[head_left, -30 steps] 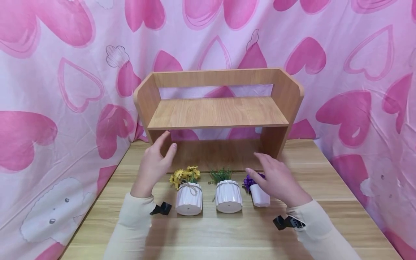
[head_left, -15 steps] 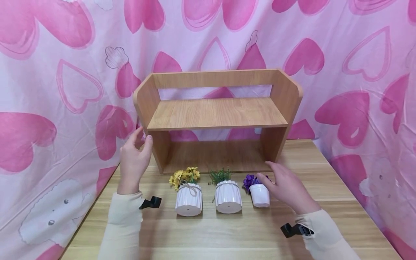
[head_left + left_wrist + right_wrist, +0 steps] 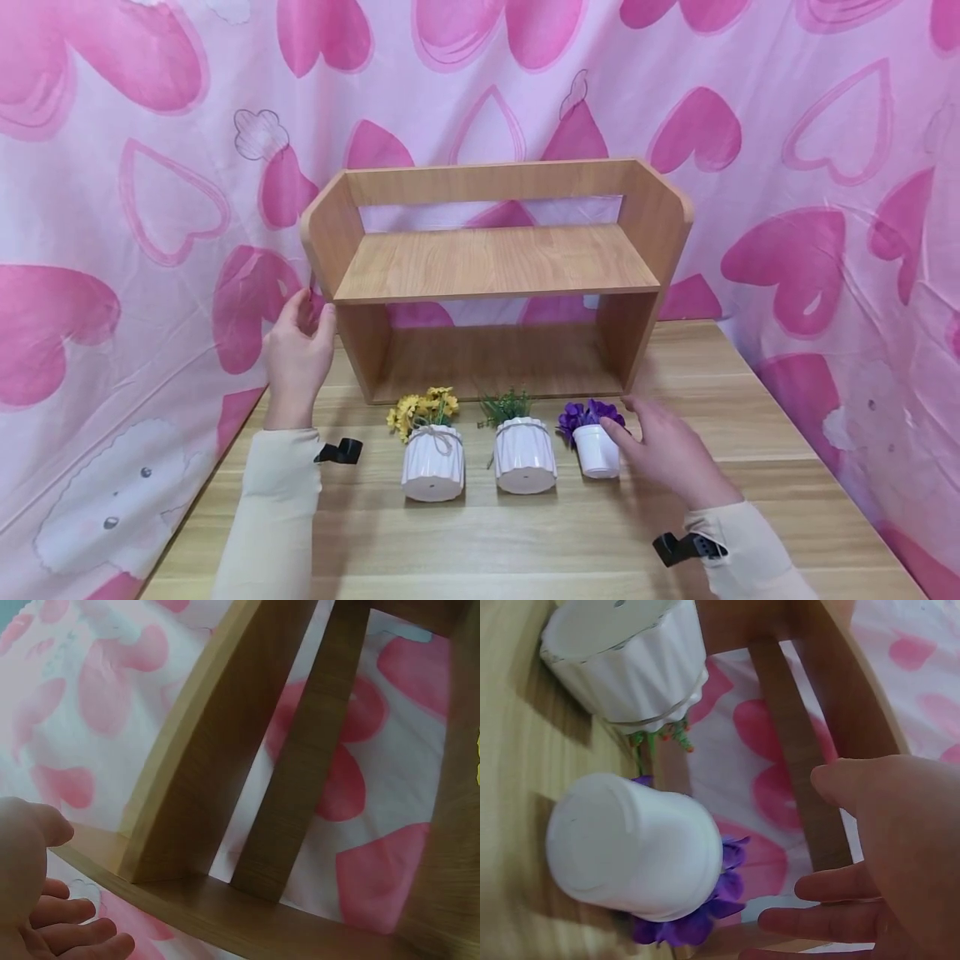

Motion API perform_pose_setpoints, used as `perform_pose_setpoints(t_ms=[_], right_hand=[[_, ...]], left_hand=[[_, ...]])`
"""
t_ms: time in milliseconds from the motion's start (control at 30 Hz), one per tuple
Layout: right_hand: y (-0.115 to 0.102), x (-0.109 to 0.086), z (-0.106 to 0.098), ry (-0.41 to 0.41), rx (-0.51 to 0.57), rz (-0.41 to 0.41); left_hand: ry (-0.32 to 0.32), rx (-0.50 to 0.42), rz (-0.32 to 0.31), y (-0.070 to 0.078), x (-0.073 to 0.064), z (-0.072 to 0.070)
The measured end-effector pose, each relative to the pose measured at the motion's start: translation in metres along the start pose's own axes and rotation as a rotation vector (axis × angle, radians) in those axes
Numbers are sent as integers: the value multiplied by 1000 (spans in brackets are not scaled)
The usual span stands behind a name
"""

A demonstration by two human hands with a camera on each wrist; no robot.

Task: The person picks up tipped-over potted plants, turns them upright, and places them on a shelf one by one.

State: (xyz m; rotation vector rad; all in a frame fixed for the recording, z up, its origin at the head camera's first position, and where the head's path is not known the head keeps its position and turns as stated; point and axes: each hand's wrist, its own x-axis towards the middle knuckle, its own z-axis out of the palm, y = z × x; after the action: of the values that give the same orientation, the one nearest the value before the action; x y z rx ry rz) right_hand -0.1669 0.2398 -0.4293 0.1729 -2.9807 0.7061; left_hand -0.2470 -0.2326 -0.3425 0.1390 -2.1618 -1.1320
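The left hand (image 3: 300,362) is held spread, the shelf (image 3: 495,262) just to its right; just left of the spread right hand (image 3: 672,454), the purple-flowered pot (image 3: 598,452) is laid on the tabletop (image 3: 495,550), not yet gripped.

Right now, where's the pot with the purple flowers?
In the head view, the purple-flower pot lies on the wooden table in front of the shelf, rightmost of three, between the green-plant pot and the right hand.

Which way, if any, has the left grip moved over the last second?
Yes: leftward in the head view, the left grip going from in front of the shelf unit to beside its left panel.
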Motion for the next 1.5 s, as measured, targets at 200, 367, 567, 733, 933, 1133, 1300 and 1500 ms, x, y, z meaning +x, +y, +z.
perform_pose_setpoints(t_ms=[200,367,567,733,933,1133,1300,1500], right_hand=[[8,-2,10,-16,-5,27],[12,-5,16,-38,1,59],[16,-8,22,-39,26,70],[20,-10,27,-41,40,81],[21,-11,31,-54,43,116],[21,-10,36,-84,28,166],[20,-9,41,-65,4,178],[18,-5,44,-93,5,229]], left_hand=[[-56,-21,-77,-3,8,6],[-91,-47,-103,-4,15,10],[-98,-40,-99,-5,22,15],[-82,-27,-64,-5,27,18],[-90,3,-67,-6,31,21],[-105,19,-77,-7,33,22],[-99,20,-84,-7,34,23],[-93,14,-82,-8,34,23]])
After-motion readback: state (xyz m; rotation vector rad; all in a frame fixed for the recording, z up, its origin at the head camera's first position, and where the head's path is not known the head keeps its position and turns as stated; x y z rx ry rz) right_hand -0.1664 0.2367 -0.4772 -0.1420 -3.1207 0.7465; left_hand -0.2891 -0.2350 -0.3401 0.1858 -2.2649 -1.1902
